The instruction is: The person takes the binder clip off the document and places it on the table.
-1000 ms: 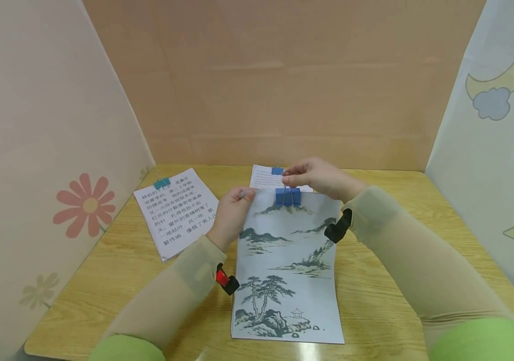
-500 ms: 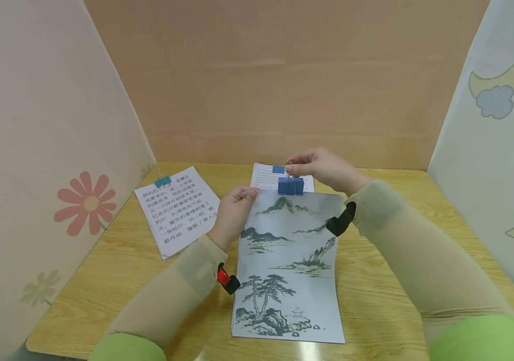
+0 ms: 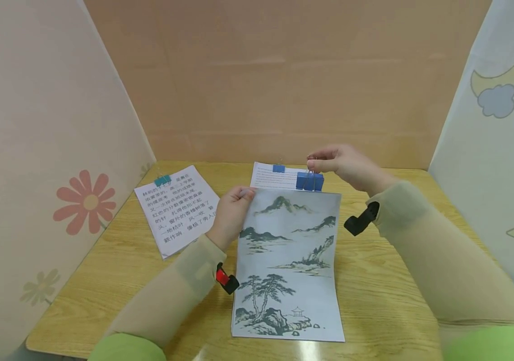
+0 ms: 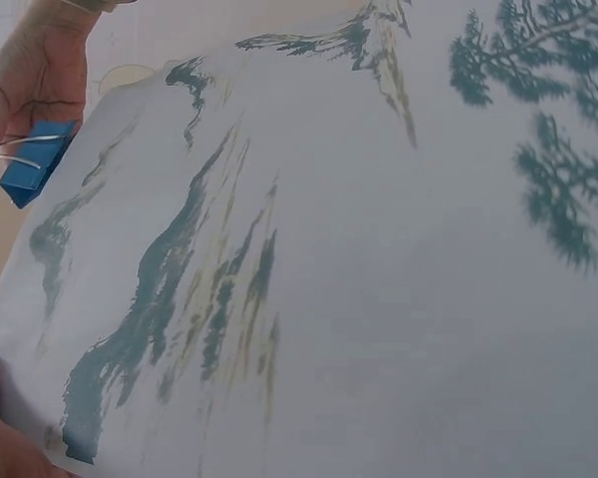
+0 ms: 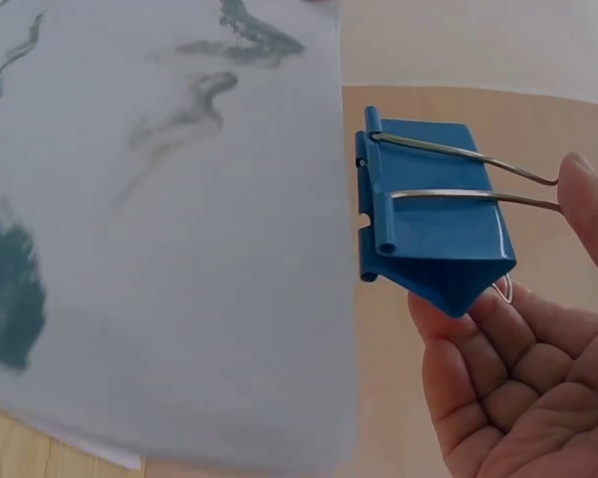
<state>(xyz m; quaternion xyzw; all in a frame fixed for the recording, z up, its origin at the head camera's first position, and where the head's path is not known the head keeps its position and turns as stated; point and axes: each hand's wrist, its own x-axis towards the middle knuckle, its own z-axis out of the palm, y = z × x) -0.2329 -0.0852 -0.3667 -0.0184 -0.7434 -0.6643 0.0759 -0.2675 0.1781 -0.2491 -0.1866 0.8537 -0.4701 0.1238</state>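
Note:
In the head view my left hand (image 3: pixel 230 216) pinches the upper left corner of a paper stack (image 3: pixel 286 265), thumb on top. Ink mountains and pine trees are printed on its top sheet. Just beyond the top edge, my right hand (image 3: pixel 351 165) holds a large blue binder clip (image 3: pixel 309 181) by its wire handles. The right wrist view shows the binder clip (image 5: pixel 439 199) beside the sheet edge, apart from it, with the thumb on the handles. Its jaws look nearly together, with no paper between them. Part of the left hand's fingers is hidden.
A text sheet stack (image 3: pixel 177 215) with a teal binder clip (image 3: pixel 163 180) lies at the left. Behind the picture stack lies another text stack (image 3: pixel 266 176) with a smaller blue clip (image 3: pixel 279 168). Walls enclose the wooden table (image 3: pixel 387 281) at the back and both sides.
The large blue binder clip was on the picture stack's top edge; my right hand has pulled it up off the paper and moved it right. The left hand keeps its place.

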